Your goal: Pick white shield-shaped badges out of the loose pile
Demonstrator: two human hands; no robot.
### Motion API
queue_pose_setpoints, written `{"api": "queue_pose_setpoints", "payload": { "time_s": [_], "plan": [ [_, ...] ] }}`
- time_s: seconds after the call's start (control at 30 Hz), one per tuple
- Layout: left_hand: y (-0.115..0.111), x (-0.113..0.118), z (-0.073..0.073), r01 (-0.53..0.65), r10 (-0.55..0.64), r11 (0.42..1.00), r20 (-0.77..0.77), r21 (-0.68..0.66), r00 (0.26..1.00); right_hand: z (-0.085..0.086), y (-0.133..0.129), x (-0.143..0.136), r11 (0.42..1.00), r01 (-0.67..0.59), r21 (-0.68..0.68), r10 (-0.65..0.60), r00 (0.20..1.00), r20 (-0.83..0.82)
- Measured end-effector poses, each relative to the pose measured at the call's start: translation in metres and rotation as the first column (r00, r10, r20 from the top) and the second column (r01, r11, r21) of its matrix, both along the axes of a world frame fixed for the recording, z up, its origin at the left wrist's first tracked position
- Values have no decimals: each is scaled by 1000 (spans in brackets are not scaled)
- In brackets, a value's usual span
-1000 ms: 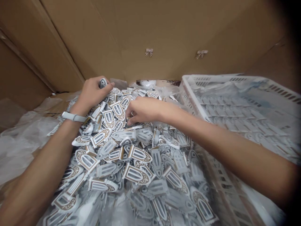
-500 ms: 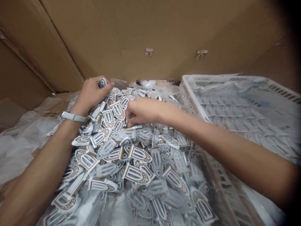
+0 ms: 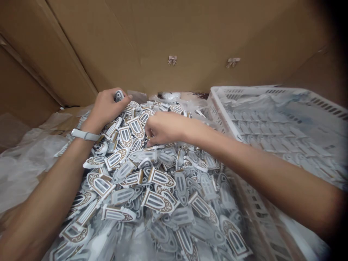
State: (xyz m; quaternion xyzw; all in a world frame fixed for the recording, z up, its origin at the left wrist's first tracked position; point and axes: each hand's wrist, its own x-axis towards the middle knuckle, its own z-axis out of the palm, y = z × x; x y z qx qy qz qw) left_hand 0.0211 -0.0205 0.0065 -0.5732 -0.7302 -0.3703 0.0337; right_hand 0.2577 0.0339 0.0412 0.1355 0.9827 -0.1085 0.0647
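A heap of small white arched window-shaped plastic pieces [image 3: 159,201], many with brown scrollwork, spreads before me. At its far left side, my left hand [image 3: 108,107] is closed around a grey-and-white arched piece [image 3: 119,95], whose end shows between thumb and fingers. My right hand [image 3: 159,128] reaches into the middle of the heap, knuckles up, with thumb and fingers curled in among the pieces. Whatever those fingertips hold is hidden by the hand. Just left of it lie two scrolled pieces [image 3: 136,127] with their patterned faces up.
A white slotted plastic crate [image 3: 217,105] stands at the right, with rows of similar pieces [image 3: 272,127] under clear film. Crumpled clear plastic [image 3: 24,166] lies at the left. Behind rises a cardboard wall [image 3: 130,43] bearing two small checked bows [image 3: 172,60].
Almost nothing differs. Both hands stay in the same places, and the right forearm has shifted very slightly.
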Motion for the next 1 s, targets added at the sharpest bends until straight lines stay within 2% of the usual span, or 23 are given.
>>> {"api": "queue_pose_setpoints", "payload": {
  "time_s": [0.1, 0.17, 0.3, 0.4, 0.5, 0.6, 0.77, 1.0],
  "plan": [
    [0, 0, 0, -3, 3, 1000, -5, -3, 1000, 1, -1, 0, 1000, 9, 14, -9, 1000, 0],
    [0, 0, 0, -3, 3, 1000, -5, -2, 1000, 3, -2, 0, 998, 66, -7, -66, 998, 4],
    [0, 0, -1, 8, -8, 1000, -10, 8, 1000, 7, -3, 1, 962, 231, -148, -221, 972, 84],
    [1, -1, -2, 5, -5, 1000, -10, 14, 1000, 9, -5, 1, 934, 292, -207, -271, 954, 125],
    [1, -1, -2, 2, -2, 1000, -6, 6, 1000, 8, -5, 0, 957, 256, -137, -245, 965, 89],
    [1, -1, -2, 0, 0, 1000, -7, 5, 1000, 4, -1, 0, 988, 151, -32, -150, 988, 39],
    [1, -1, -3, 5, -5, 1000, -5, 9, 1000, 0, 8, 0, 998, -12, -69, 14, 999, 34],
    [1, -1, -2, 13, -13, 1000, 7, 5, 1000, 2, 5, 0, 996, -53, -65, 52, 998, -20]
  ]
}}
